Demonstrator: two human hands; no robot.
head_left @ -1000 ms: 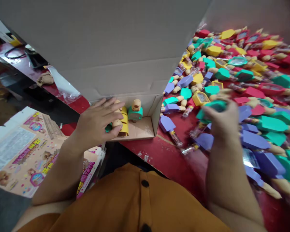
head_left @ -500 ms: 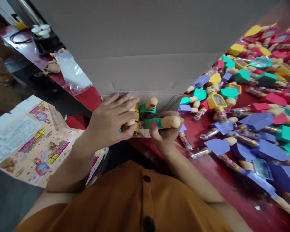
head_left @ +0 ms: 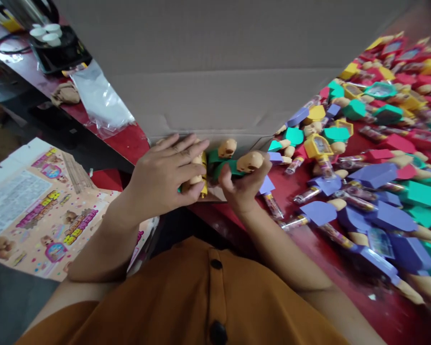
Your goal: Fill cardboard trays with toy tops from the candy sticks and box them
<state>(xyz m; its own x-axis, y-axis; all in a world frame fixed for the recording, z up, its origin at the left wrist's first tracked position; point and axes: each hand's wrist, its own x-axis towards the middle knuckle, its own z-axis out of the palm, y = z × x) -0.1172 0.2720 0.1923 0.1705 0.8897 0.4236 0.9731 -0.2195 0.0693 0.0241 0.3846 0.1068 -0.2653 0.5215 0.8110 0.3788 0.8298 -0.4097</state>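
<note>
Right hand point(head_left: 242, 184) has crossed from the pile of candy toys point(head_left: 380, 143) to the open carton point(head_left: 201, 52), while the left hand point(head_left: 165, 175) stays at the carton's near edge. The right fingers point(head_left: 224, 182) are clenched around a green toy point(head_left: 230, 167), its tan head point(head_left: 249, 162) pointing right. That toy sits just over the carton's floor, touching or nearly touching a second green toy point(head_left: 212, 156), which stands with its tan head up. The left fingers point(head_left: 172, 148) lie spread across yellow toys point(head_left: 203, 175); whether they grasp or only press, I cannot tell.

Space here is tight. A sideways nudge from the held toy could tip the standing one, and a slip from the right fingers could drop the held toy crookedly. Lifting the left hand could let the yellow toys slide, and the big carton flap point(head_left: 219, 100) above could sag onto both hands. Loose toys on the red table point(head_left: 230, 223) lie near the right wrist, so a careless swing could scatter them.
</note>
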